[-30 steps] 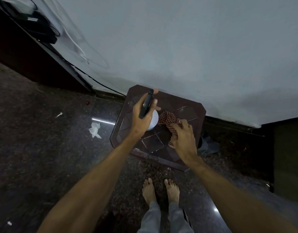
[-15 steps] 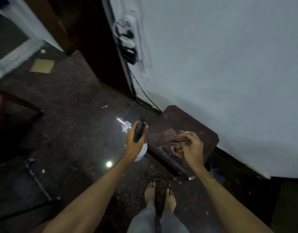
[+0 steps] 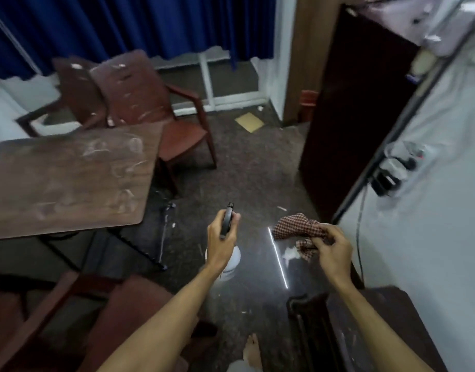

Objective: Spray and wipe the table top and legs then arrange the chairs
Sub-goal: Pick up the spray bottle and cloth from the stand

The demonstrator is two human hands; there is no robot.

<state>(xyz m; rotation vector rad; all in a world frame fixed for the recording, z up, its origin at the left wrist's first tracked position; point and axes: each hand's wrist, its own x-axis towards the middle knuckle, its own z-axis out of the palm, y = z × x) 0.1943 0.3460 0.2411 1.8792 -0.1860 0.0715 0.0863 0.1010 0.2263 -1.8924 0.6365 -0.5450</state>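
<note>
Dark speckled floor (image 3: 258,170), glossy, with a thin streak of reflected light near the hands. Blue curtain (image 3: 123,22) across the far side. White wall (image 3: 432,237) on the right with a socket (image 3: 386,181) and a cable (image 3: 359,237) hanging down from it. Dark door (image 3: 351,103) stands beside the wall.

Table (image 3: 64,178) at left: brown wood-grain top, marked with whitish smears, on black legs (image 3: 140,251). Two brown chairs (image 3: 140,103) stand just behind it, backs streaked white. Another chair (image 3: 110,318) sits low at left, close to the person. Dark stool (image 3: 378,331) at lower right, against the wall.

Left hand (image 3: 221,242) wrapped around the black head of a spray bottle (image 3: 231,264); the white body hangs below the wrist. Nozzle points away from the person, over open floor, well apart from the table.

Right hand (image 3: 333,251) pinches a checked cloth (image 3: 295,228), fingers curled into its folds. Cloth bunched, held in the air beside the bottle, not touching it.

Cardboard scrap (image 3: 249,122) lies on the floor near the door. Bare foot (image 3: 252,347) at the bottom edge. Picture blurred throughout.
</note>
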